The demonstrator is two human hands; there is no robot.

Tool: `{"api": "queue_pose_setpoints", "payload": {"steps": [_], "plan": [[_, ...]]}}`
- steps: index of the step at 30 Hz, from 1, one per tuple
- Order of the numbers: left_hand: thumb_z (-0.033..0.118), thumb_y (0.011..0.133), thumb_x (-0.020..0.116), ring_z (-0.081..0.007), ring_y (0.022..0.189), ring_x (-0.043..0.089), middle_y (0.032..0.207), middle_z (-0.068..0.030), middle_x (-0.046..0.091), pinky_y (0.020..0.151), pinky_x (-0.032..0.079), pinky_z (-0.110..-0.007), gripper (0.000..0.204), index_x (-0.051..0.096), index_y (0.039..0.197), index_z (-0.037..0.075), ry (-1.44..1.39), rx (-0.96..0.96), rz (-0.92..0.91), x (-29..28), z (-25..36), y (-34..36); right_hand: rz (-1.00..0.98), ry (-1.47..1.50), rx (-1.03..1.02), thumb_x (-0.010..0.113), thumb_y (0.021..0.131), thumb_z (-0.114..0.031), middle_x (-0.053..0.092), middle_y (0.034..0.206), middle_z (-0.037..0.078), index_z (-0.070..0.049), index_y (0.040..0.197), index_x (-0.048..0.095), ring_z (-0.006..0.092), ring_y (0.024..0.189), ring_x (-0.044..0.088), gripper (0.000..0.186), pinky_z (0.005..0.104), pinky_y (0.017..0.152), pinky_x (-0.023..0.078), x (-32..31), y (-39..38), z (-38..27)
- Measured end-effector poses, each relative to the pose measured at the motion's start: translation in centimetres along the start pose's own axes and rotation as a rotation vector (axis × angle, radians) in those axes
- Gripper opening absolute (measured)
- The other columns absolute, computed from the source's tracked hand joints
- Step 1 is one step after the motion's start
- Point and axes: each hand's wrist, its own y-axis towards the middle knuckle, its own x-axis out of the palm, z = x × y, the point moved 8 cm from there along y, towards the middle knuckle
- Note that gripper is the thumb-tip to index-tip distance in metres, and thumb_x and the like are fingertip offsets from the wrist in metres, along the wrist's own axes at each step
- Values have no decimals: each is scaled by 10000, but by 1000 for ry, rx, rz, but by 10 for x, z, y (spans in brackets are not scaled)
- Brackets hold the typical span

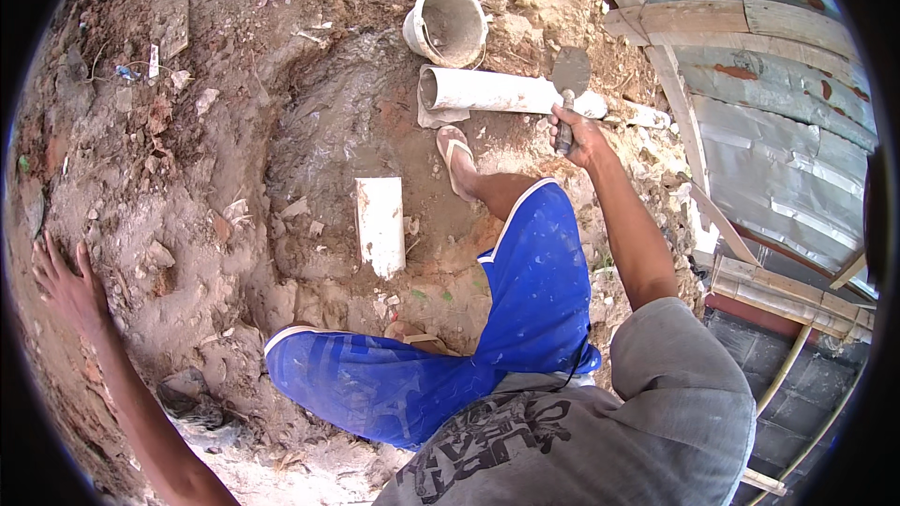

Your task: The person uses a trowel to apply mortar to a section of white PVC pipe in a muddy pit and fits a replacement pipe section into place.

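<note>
My right hand (583, 137) is closed around the handle of a trowel (571, 72), whose grey, dirty blade points away from me. Just behind the blade lies a long white plastic pipe (492, 91), its open end to the left. My left hand (70, 289) rests with fingers spread on the earth bank at the far left and holds nothing. Between the two, a short white pipe piece (380, 225) with mud stains lies on the wet soil in front of me.
A dirty white bucket (448, 24) stands tipped toward me beyond the long pipe. Wooden framing (680, 103) and metal sheets (787, 155) run along the right. Rubble and litter dot the uneven earth (216, 131). My sandalled foot (457, 164) is beside the long pipe.
</note>
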Motion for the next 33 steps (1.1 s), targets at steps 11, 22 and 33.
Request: {"api": "queue_pose_setpoints", "payload": {"steps": [11,22,33], "plan": [[668,985,352,-452,1507,203,1679,-112,200,1200,147,-643,758,270,1608,245,14,-7,-216,13,14,-9,320,122,6,642,944,-26,618,792,124,51,982,657,144,520,502,87,324,502,538,-7,241,62],[665,1006,369,-485,1524,69,1672,-239,86,1231,97,-560,834,191,1616,124,-235,-571,-661,-46,98,-38,198,416,378,664,955,-97,563,729,57,-87,928,555,144,580,536,113,288,523,528,41,285,18],[434,1075,371,-331,1087,654,1158,-178,698,979,529,-411,523,604,1278,12,-1222,-2578,-376,-542,421,-335,-180,438,370,683,939,-159,507,616,-19,-155,860,548,98,525,487,156,263,482,458,128,198,-88]]}}
